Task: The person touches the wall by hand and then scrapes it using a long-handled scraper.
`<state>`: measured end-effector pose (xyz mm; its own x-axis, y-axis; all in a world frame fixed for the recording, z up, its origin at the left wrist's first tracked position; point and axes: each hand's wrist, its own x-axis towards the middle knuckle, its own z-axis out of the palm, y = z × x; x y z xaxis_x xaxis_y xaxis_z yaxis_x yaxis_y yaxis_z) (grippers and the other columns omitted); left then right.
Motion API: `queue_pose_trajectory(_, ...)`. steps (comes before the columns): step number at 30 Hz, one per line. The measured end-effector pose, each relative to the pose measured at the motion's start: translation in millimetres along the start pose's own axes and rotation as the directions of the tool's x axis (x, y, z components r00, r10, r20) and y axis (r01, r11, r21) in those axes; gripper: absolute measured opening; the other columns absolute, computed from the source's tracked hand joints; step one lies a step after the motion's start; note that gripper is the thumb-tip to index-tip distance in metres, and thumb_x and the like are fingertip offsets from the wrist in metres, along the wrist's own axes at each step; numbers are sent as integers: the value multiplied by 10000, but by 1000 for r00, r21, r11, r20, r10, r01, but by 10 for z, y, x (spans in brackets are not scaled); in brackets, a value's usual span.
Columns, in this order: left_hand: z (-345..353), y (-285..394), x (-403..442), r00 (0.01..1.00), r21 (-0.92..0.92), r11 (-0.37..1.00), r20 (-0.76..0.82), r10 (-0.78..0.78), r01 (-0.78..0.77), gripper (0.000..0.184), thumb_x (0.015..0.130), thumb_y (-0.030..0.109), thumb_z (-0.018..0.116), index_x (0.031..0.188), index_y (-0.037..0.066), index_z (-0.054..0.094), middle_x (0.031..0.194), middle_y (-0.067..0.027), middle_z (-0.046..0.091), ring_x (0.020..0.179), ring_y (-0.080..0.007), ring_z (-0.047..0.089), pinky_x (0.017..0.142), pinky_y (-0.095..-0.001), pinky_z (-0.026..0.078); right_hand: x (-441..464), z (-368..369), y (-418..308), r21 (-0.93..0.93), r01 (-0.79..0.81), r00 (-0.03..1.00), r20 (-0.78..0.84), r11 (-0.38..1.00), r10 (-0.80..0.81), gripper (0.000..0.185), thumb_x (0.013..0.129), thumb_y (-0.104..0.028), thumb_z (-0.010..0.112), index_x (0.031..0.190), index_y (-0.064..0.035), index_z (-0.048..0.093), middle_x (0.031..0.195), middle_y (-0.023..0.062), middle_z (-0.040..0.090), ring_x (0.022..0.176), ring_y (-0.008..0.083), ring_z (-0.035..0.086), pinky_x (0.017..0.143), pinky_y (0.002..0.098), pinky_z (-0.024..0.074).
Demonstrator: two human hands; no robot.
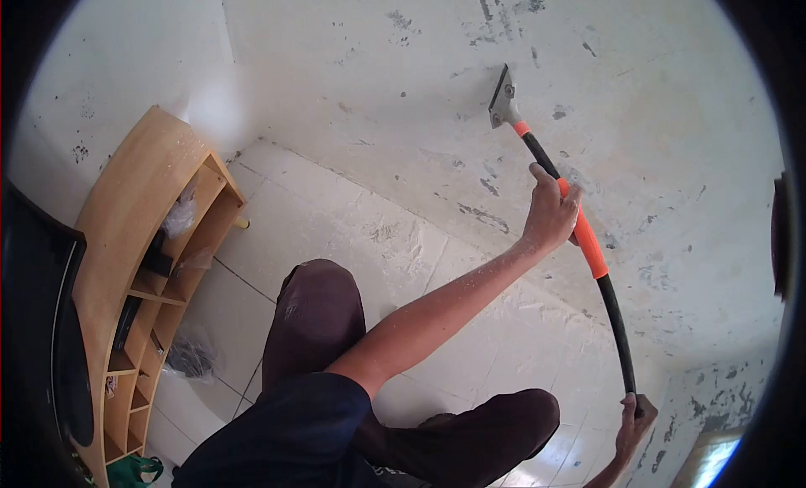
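A long-handled scraper (592,246) with a black shaft, orange grip and metal blade head slants across the right half of the head view. Its blade (502,100) is at the patchy white wall (336,77); I cannot tell whether it touches. My left hand (554,209) is closed round the shaft at the upper end of the orange grip, with the arm stretched out. Down at the lower right, my right hand (635,421) is closed round the black end of the handle. Grey patches mark the wall around the blade.
A wooden shelf unit (138,186) with plastic bags and small items stands at left, beside a dark screen-like panel (34,320). White flakes lie on the tiled floor (252,228) along the wall. My bent knees (319,312) are below. A bright pane shows at lower right.
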<state>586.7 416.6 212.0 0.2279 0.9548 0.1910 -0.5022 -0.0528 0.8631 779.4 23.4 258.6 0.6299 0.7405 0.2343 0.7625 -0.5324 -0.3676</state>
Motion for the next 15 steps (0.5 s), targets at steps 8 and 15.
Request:
queue_pose_trajectory(8,-1465,-240,946,783,378,919,-538,313,-108,494,942,203,601,1175,-168,373,997,-297,590,871,-376,641,797,-476,522,847,965,-1376,-108,290,956,-2,951,-292,417,939,-331,723,764,27,601,590,197,475,523,274,441,541,402,381)
queue_pose_trajectory(15,-1920,4,949,775,232,965,-585,238,-121,376,911,110,605,1135,-107,395,887,-203,608,661,-263,655,589,-402,546,756,1282,-1699,-44,405,914,26,913,-404,455,920,-413,747,714,-31,610,537,166,528,505,385,544,528,456,415)
